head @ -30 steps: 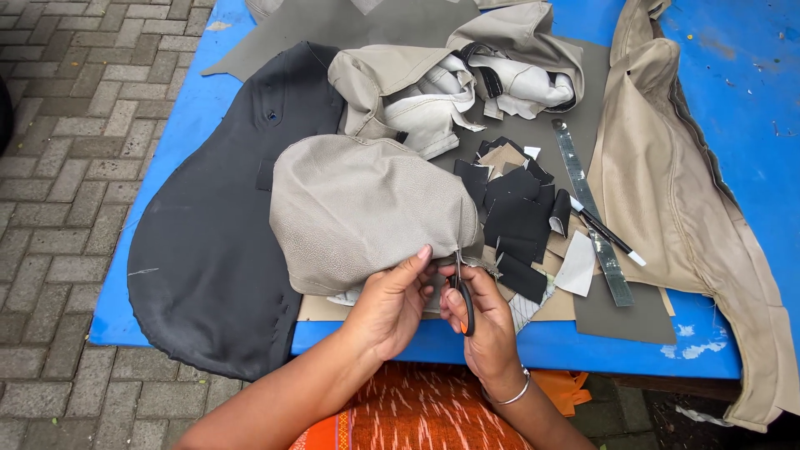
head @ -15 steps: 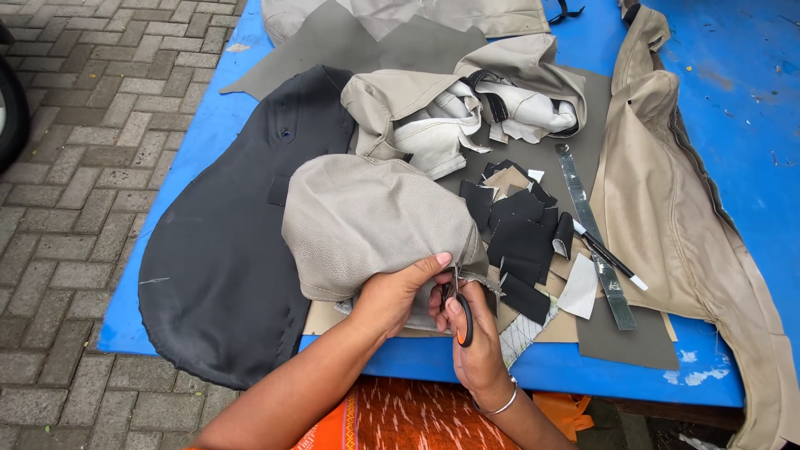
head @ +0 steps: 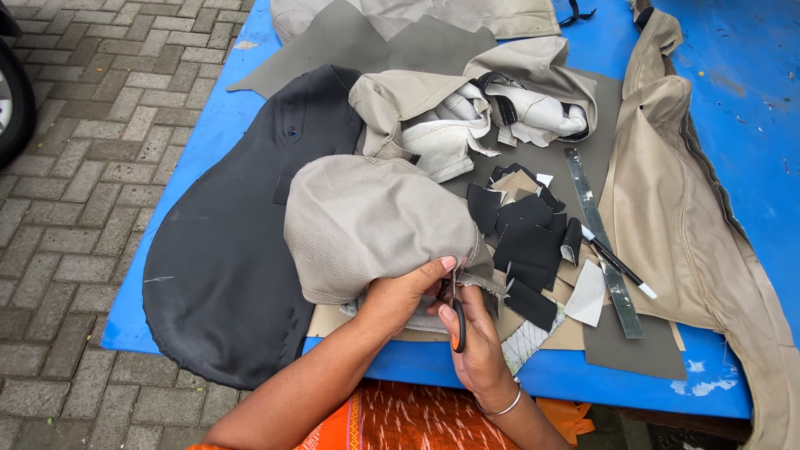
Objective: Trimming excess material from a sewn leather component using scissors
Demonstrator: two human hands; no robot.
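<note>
Left hand (head: 398, 297): grip closed on rumpled grey leather cover (head: 375, 223).
Right hand (head: 477, 346): grip around orange-handled scissors (head: 457, 317).
Black leather offcuts (head: 525, 246): at three o'clock on blue bench (head: 733, 125).

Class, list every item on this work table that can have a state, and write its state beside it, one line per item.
Left hand: gripping the beige leather cover.
Right hand: holding scissors.
Scissors: in hand, at the cover's edge; blades hidden.
Beige leather cover: domed, folded over.
Black leather panel: lying flat.
Black scraps: cut, piled loosely.
Metal ruler: lying flat.
Pen: lying across the ruler.
</note>
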